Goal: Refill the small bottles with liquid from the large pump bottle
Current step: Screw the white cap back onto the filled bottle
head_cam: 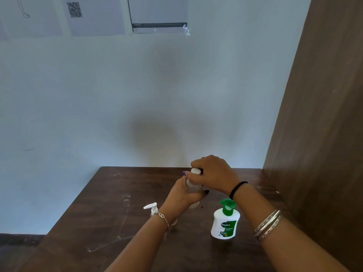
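Note:
A small clear bottle [193, 188] stands upright near the middle of the dark wooden table [110, 213]. My left hand [181, 195] grips its body from the left. My right hand [213, 174] curls over its white cap [195, 171] from above. A white Dettol pump bottle with a green pump head [225, 220] stands to the right, just in front of my hands. Another small bottle with a white pump top [151, 208] stands to the left, mostly hidden behind my left wrist.
A brown wooden panel [322, 134] rises along the table's right side. A pale wall [137, 95] stands right behind the table, with papers taped high up. The table's left edge drops to the floor [17, 244].

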